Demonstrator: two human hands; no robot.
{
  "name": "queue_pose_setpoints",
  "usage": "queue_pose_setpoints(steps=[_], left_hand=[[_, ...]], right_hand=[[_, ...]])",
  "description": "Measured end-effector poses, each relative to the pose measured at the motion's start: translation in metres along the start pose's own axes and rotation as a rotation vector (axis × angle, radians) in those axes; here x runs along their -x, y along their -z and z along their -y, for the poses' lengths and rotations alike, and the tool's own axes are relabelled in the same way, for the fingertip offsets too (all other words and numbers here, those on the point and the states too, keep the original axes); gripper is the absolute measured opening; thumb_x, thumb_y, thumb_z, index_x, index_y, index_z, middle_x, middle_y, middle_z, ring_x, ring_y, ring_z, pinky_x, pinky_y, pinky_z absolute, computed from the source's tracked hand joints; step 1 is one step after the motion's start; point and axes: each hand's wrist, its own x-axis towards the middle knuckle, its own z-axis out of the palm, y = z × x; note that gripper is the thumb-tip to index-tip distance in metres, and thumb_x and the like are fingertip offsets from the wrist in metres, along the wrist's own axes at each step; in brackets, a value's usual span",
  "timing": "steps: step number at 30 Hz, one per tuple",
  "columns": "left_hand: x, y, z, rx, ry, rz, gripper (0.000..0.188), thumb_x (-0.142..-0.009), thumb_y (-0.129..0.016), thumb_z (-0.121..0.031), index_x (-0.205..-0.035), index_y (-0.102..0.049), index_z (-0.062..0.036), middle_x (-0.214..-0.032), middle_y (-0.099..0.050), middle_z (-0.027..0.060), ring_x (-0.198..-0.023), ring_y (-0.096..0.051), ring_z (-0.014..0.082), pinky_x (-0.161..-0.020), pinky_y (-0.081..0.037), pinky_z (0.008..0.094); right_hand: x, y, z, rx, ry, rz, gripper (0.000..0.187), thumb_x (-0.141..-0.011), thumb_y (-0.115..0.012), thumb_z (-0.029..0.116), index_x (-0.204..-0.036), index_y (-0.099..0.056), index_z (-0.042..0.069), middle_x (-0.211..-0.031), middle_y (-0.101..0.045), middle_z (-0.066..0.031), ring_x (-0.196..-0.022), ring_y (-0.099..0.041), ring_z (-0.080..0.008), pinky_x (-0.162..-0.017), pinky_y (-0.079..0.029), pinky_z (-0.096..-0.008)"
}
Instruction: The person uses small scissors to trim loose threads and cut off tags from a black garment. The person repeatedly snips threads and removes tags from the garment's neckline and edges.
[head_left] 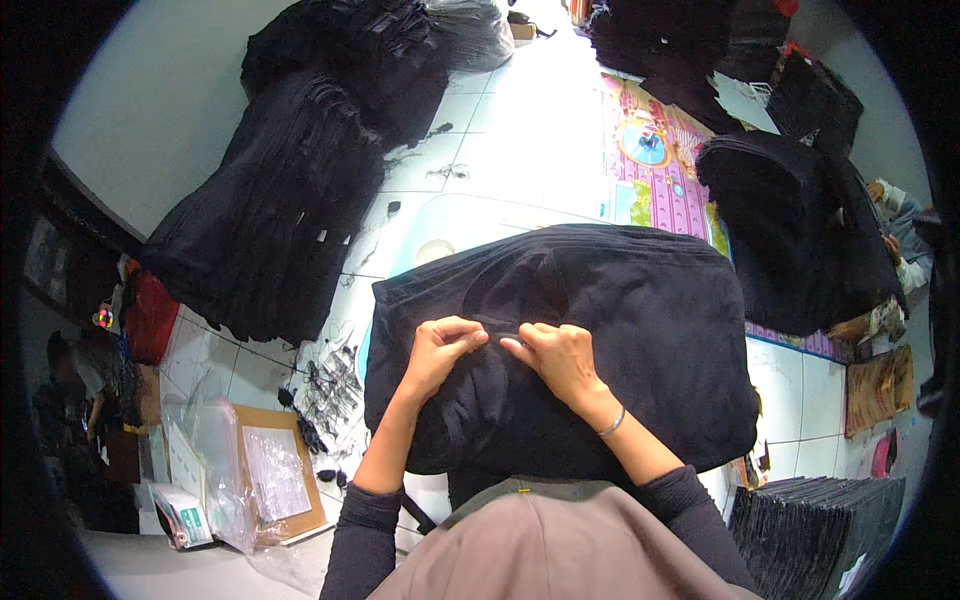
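pinching is best done lightly and level by the left hand [438, 347] and right hand [560, 360], both seemingly closed on a bit of cloth [640, 330], which should be held smooth between them, its matte black, softly creased layers being piled directly before the body, with white tiles [805, 395] seen beyond.

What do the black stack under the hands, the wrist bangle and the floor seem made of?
Black stack: fabric, matte and soft-looking, judging by its folds and layered edges; fibre unclear.
Bangle: perhaps metal, from its thin, silvery band.
Floor: probably glazed tile, pale and bright, with grid lines.
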Motion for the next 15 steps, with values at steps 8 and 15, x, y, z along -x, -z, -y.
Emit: queue_pose_setpoints(steps=[8,15], left_hand=[[0.003,0.007,0.0,0.266,0.065,0.003,0.013,-0.089,-0.072,-0.014,-0.088,-0.072,-0.0012,-0.082,-0.066,0.0011,-0.074,-0.057,0.0074,-0.071,-0.046,0.0222],[0.003,0.005,0.014,0.267,0.08,-0.002,0.012,-0.088,-0.071,-0.012,-0.089,-0.072,-0.0007,-0.082,-0.068,0.0023,-0.074,-0.058,0.0081,-0.071,-0.047,0.0226]], right_hand=[[-0.004,0.001,0.012,0.025,0.01,0.01,0.041,-0.085,-0.069,0.043,-0.067,-0.053,0.01,-0.056,-0.058,-0.0073,-0.051,-0.063,-0.0239,-0.047,-0.047,-0.0336],[-0.015,-0.013,0.016,0.141,0.022,0.111,0.037,-0.089,-0.064,0.042,-0.069,-0.06,0.011,-0.059,-0.064,-0.0092,-0.051,-0.065,-0.023,-0.049,-0.049,-0.0337]])
